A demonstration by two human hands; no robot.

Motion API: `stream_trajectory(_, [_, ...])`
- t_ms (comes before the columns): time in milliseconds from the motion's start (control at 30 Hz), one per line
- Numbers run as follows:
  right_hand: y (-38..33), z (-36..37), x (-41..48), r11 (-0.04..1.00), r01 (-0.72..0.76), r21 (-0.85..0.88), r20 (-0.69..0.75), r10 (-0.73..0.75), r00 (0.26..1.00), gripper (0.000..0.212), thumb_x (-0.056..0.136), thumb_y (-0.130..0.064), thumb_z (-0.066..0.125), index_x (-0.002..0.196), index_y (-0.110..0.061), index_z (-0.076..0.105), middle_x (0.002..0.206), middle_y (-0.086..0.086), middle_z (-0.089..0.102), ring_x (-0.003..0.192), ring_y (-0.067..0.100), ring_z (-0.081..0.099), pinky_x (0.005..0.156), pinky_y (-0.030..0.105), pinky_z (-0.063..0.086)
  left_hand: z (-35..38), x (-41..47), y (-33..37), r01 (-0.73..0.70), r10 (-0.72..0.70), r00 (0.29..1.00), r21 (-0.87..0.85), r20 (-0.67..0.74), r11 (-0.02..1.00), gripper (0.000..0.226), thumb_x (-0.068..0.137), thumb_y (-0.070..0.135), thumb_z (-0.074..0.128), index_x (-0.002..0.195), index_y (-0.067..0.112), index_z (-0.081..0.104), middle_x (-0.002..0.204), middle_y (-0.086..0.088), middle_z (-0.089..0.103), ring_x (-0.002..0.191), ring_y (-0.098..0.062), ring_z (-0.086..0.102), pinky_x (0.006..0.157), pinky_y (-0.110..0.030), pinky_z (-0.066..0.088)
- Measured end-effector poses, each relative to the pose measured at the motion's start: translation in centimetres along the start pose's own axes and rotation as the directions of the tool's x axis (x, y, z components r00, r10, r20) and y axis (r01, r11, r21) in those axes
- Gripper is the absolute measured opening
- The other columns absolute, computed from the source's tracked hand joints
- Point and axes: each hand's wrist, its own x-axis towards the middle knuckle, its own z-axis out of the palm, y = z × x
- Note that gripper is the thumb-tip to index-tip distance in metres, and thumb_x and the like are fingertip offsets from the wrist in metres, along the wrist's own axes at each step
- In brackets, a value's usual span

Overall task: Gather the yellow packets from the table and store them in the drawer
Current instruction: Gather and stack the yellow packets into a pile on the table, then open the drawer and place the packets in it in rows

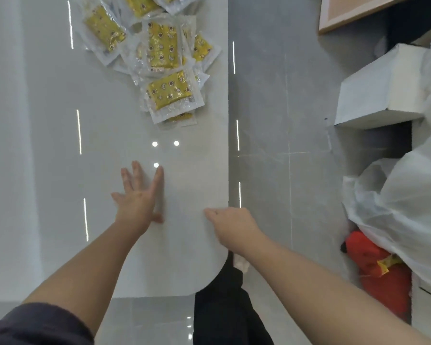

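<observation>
Here we are, and the yellow packets (pixel 163 46) all lie in one loose, overlapping heap at the far end of the worktop (pixel 189 170), none of them lifted yet. The closest packet (pixel 171 92) sits on the near side of that heap, face up, and looks like the obvious first pick.

Our left hand (pixel 138 195) is well short of the heap, palm down with fingers straight and fanned out. We read it as reaching forward over the bare surface and holding nothing.

Our right hand (pixel 232 227) is further back from the heap, at the worktop's side edge. Its fingers are bent, and we can't tell whether they hook the edge to steady us or just rest there. It certainly holds no packet.

No drawer shows anywhere around the heap, so we can't say where the packets will go. The slick, clear wrappers overlap, so sweeping several together looks more sensible than picking them one at a time, though they may slide.
</observation>
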Motion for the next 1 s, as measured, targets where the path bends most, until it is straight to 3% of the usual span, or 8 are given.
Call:
stream_trajectory(100, [2.1,-2.0,1.2,0.99,0.047,0.133,0.094,-0.059,0.994,0.044,0.092,-0.014,0.039,0.132,-0.029,0.05,0.117,0.002,0.065,0.105,0.027,0.061,0.086,0.04,0.05,-0.2,0.1,0.1,0.018,-0.017,0.999,-0.05,0.029,0.999,0.135,0.064,0.045,0.085,0.145,0.04,-0.023,0.151,-0.018,-0.033,0.143,-0.047,-0.018,0.103,-0.062,0.033])
stream_trajectory(200, [4.5,-5.0,2.1,0.947,0.0,0.321,0.076,-0.026,0.997,0.04,0.094,-0.021,0.039,0.129,-0.03,0.056,0.118,-0.003,0.067,0.109,0.02,0.06,0.091,0.038,0.049,-1.1,-0.4,0.1,0.002,0.0,1.0,-0.068,0.029,0.998,0.129,0.062,0.044,0.086,0.15,0.035,-0.008,0.155,-0.022,-0.017,0.143,-0.05,-0.007,0.102,-0.058,0.035])
stream_trajectory(333, [8.8,-9.1,3.6,0.869,-0.144,0.474,0.067,0.128,0.99,0.035,0.092,-0.022,0.044,0.121,-0.028,0.062,0.116,-0.004,0.067,0.103,0.018,0.061,0.089,0.039,0.052,-3.9,0.2,2.3,-0.218,0.181,0.958,-0.156,-0.222,0.963,0.102,0.056,0.03,0.092,0.138,0.022,0.031,0.144,-0.015,0.039,0.129,-0.041,0.044,0.09,-0.053,0.048])
stream_trajectory(533, [15.6,-16.3,6.6,0.78,-0.223,0.585,0.105,0.2,0.974,0.032,0.089,-0.012,0.046,0.114,-0.014,0.066,0.113,0.006,0.069,0.102,0.025,0.064,0.091,0.037,0.052,-12.8,5.2,10.3,-0.262,0.191,0.872,-0.1,-0.451,0.96,0.055,0.064,0.022,0.087,0.11,0.008,0.062,0.112,-0.012,0.061,0.101,-0.034,0.059,0.077,-0.043,0.049])
stream_trajectory(667, [18.9,-21.0,9.7,0.683,-0.295,0.668,0.158,0.258,0.953,0.025,0.089,-0.008,0.044,0.105,-0.015,0.062,0.107,0.01,0.07,0.088,0.024,0.065,0.077,0.036,0.054,-18.2,10.4,13.6,-0.19,0.135,0.886,-0.082,-0.444,0.978,0.048,0.069,0.027,0.083,0.108,0.011,0.061,0.127,-0.013,0.055,0.122,-0.034,0.05,0.092,-0.048,0.044])
stream_trajectory(733, [19.9,-22.9,11.9,0.607,-0.344,0.717,0.208,0.284,0.936,0.022,0.09,-0.005,0.042,0.102,-0.015,0.058,0.105,0.011,0.069,0.079,0.019,0.062,0.077,0.039,0.056,-20.9,13.2,14.2,-0.138,0.119,0.904,-0.017,-0.411,0.99,0.055,0.073,0.031,0.079,0.12,0.013,0.055,0.144,-0.016,0.042,0.139,-0.037,0.031,0.107,-0.054,0.032])
stream_trajectory(867, [21.2,-26.0,17.0,0.434,-0.427,0.793,0.302,0.329,0.895,0.022,0.095,-0.006,0.045,0.113,-0.014,0.056,0.105,0.007,0.066,0.081,0.016,0.061,0.086,0.038,0.054,-26.2,19.8,14.1,-0.09,0.155,0.947,0.232,-0.281,0.969,0.094,0.08,0.048,0.069,0.151,0.024,0.013,0.16,-0.018,-0.007,0.147,-0.04,-0.01,0.114,-0.062,0.002])
stream_trajectory(1000, [21.9,-27.8,22.2,0.294,-0.465,0.835,0.373,0.319,0.871,0.026,0.095,-0.005,0.052,0.119,-0.012,0.058,0.114,0.009,0.065,0.098,0.019,0.061,0.091,0.04,0.052,-30.7,25.7,14.7,-0.15,0.205,0.967,0.309,-0.152,0.939,0.125,0.072,0.057,0.073,0.152,0.02,-0.016,0.158,-0.02,-0.021,0.146,-0.041,-0.014,0.116,-0.062,0.004])
